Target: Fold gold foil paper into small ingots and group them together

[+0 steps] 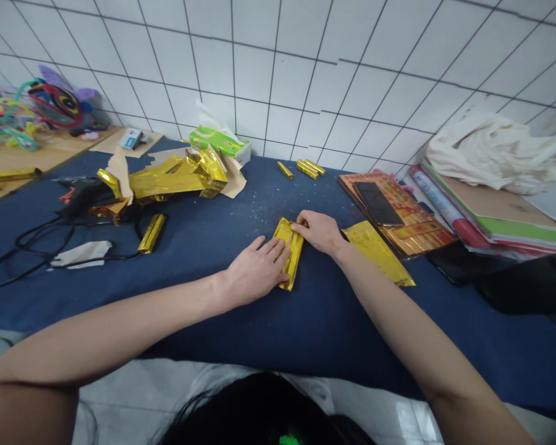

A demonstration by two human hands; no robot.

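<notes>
A strip of shiny gold foil paper (pixel 294 257), partly folded, lies in front of me on the blue cloth. My left hand (pixel 261 267) rests flat over its left side with the fingers stretched out. At its upper right edge, my right hand (pixel 319 230) pinches the paper between thumb and bent fingers. To the right, a flat sheet of gold foil paper (pixel 380 253) lies beside my right forearm. A rolled gold tube (pixel 152 234) sits farther left. Parts of the strip are hidden under my fingers.
Crumpled gold paper (pixel 176 176), a black cable (pixel 23 244) and a green tissue pack (pixel 220 142) occupy the left and back. Small gold rolls (pixel 308 169) lie near the tiled wall. On the right are a phone (pixel 378 203) on orange-gold sheets and stacked books (pixel 514 222).
</notes>
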